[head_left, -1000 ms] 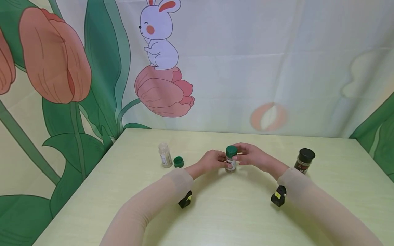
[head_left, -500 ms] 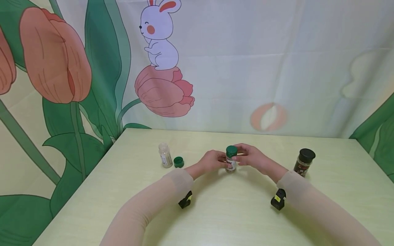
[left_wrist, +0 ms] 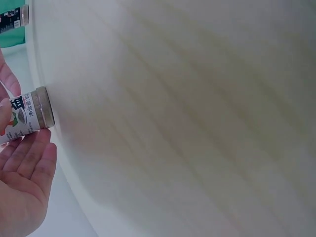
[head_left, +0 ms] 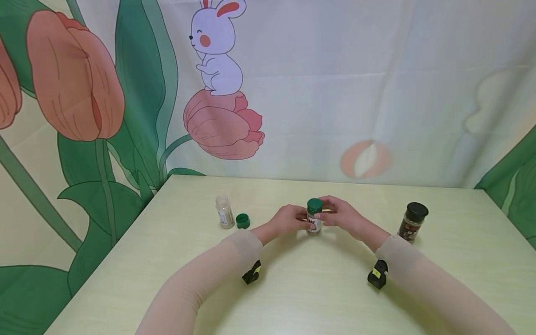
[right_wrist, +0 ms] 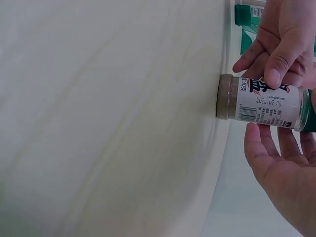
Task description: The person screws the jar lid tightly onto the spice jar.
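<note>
A small spice jar [head_left: 314, 225] with a white label and a green lid [head_left: 314, 205] stands upright on the table between both hands. My left hand [head_left: 288, 218] grips its body from the left, and the thumb lies across the label in the right wrist view. From the right, my right hand [head_left: 342, 217] pinches around the lid, index finger behind and thumb at the front below its top. Greyish-brown powder shows at the bottom of the jar [right_wrist: 269, 102] in the right wrist view. There my right hand's fingers [right_wrist: 276, 153] extend along the jar's far side.
Left of the hands stand an uncapped clear jar [head_left: 225, 214] and, beside it, a loose green lid [head_left: 243, 221]. A dark jar with a black lid [head_left: 414, 218] stands beyond my right forearm, partly covered by the sleeve. A printed cloth [head_left: 314, 93] hangs behind the table [head_left: 301, 298].
My right wrist and forearm have dropped slightly, uncovering a little more of the black-lidded jar. The left hand and the held jar stay in place.
</note>
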The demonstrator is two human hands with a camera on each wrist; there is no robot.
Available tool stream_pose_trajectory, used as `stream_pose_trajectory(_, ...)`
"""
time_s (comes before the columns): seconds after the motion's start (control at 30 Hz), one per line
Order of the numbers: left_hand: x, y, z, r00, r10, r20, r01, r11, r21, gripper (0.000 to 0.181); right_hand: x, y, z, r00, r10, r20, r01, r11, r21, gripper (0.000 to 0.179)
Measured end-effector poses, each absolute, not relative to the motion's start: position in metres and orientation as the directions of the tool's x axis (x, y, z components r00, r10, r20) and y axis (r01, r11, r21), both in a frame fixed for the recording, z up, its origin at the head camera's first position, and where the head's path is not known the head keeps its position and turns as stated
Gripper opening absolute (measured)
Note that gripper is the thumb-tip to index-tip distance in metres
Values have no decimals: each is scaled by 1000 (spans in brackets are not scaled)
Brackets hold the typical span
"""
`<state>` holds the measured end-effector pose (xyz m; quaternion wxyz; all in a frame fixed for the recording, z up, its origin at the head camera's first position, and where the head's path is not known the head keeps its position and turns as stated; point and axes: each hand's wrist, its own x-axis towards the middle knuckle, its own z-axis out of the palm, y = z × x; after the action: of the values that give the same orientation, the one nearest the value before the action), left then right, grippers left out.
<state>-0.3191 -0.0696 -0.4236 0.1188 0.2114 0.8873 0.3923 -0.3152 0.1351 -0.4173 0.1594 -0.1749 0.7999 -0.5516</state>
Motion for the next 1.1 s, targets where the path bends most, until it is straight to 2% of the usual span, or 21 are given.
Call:
stream_pose_trajectory(0.33,-318,-68,-422,-880,472,-50,281,603,746,40,-316,141,-417,-869,-491,-57,-153,377,-914,59)
stream_pose_trajectory(0.6,-310,-79,-410,-874,477,-87,288,655,699,57,-312,158,-406,-896,-443,-21,-190,426,-885,58)
stream_pose_trajectory(0.87,-284,-114,-382,-894,447,-15,315,653,688,36,-289,167,-371,-942,-324,84,-248,507,-825,42)
stream_pose_trajectory(1.1,-251,-145,-367,-884,468,6,331,616,714,32,-260,156,-356,-927,-343,150,-314,493,-812,31)
